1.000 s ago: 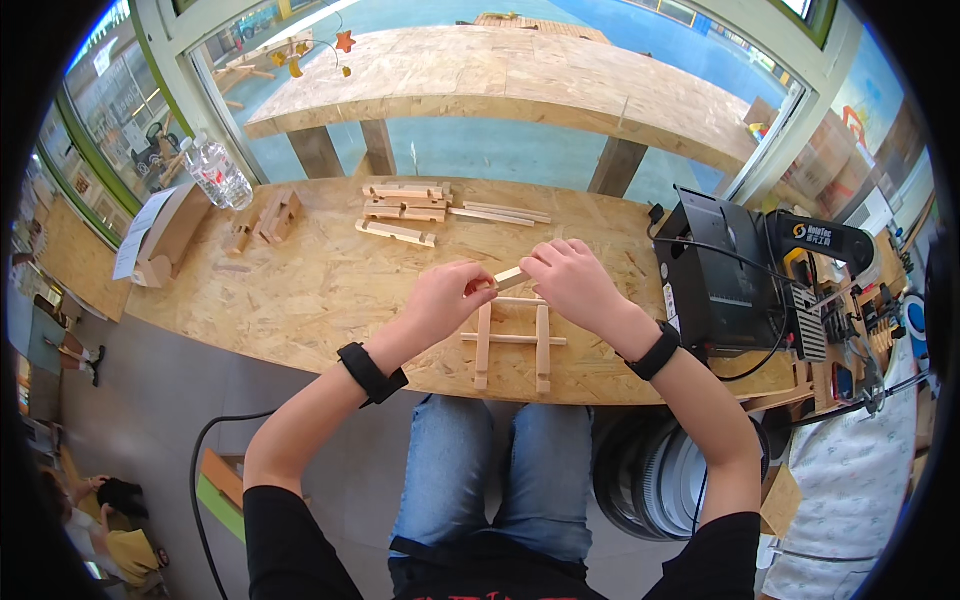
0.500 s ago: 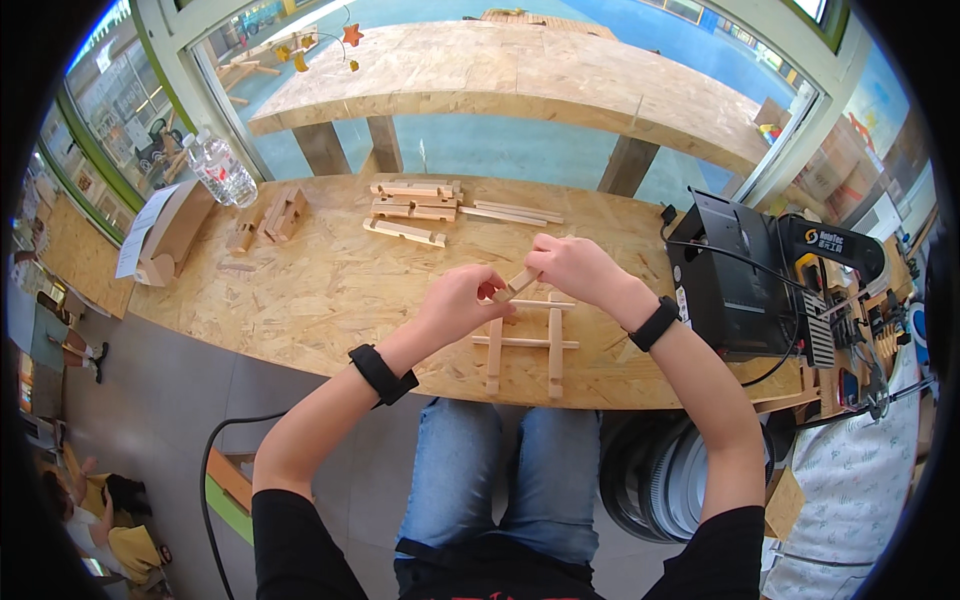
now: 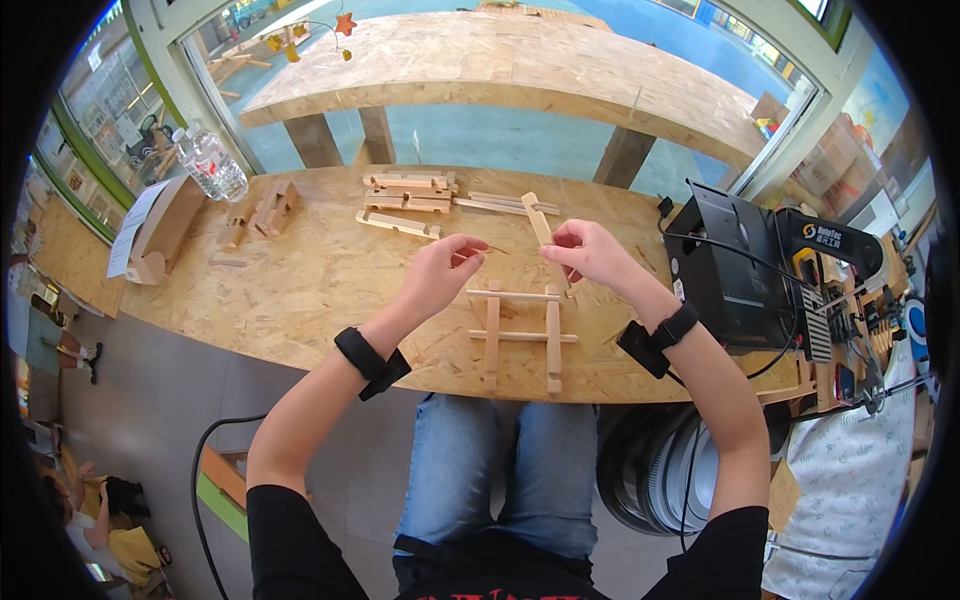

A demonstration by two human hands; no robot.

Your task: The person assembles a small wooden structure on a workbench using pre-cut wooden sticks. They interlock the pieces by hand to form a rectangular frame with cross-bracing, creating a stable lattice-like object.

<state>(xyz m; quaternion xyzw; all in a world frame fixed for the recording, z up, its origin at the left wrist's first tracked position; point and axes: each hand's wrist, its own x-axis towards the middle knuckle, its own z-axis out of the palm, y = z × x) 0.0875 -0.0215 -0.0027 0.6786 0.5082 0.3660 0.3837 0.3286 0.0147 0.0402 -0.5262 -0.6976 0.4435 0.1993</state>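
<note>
In my right hand (image 3: pixel 590 258) is a notched wooden bar (image 3: pixel 537 218), pinched between thumb and fingers and raised at a slant above the table. My left hand (image 3: pixel 446 268) is beside it, fingers slightly apart and nothing in them. Below both hands lies a small wooden frame. Its two upright bars, the left bar (image 3: pixel 491 352) and the right bar (image 3: pixel 553 350), are crossed by an upper thin strip (image 3: pixel 515 295) and a lower thin strip (image 3: pixel 522 337). The lower end of the held bar reaches close to the frame's upper right corner.
Farther back lie a stack of notched wooden bars (image 3: pixel 408 192), a loose bar (image 3: pixel 398 225) and thin strips (image 3: pixel 500 202). Wooden blocks (image 3: pixel 273 208), plastic bottles (image 3: pixel 212 165) and a cardboard box (image 3: pixel 165 232) stand at left. A black machine (image 3: pixel 722 270) with a cable occupies the right.
My left hand has let go of the bar and drawn back to the left. My right hand has moved slightly right, and the bar has swung to a steeper angle.
</note>
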